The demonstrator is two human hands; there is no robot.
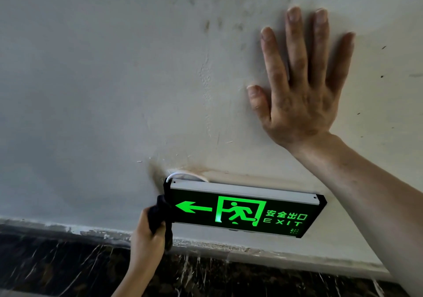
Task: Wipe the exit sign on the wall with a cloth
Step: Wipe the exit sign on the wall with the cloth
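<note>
Right hand (297, 95) flat on wall (91, 90); left hand (146, 235) grips cloth (160, 214) at exit sign (242, 209) left edge.

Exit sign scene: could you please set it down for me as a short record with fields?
sign: lit green, arrow pointing left, mounted low on the wall, tilted
cloth: dark, bunched, at the sign's left end
left hand: fingers closed around the cloth
right hand: open, flat on the wall above the sign, holding nothing
wall: pale, smudged, brown stain above the sign's left corner
cable: white, looping behind the sign's top left
</note>
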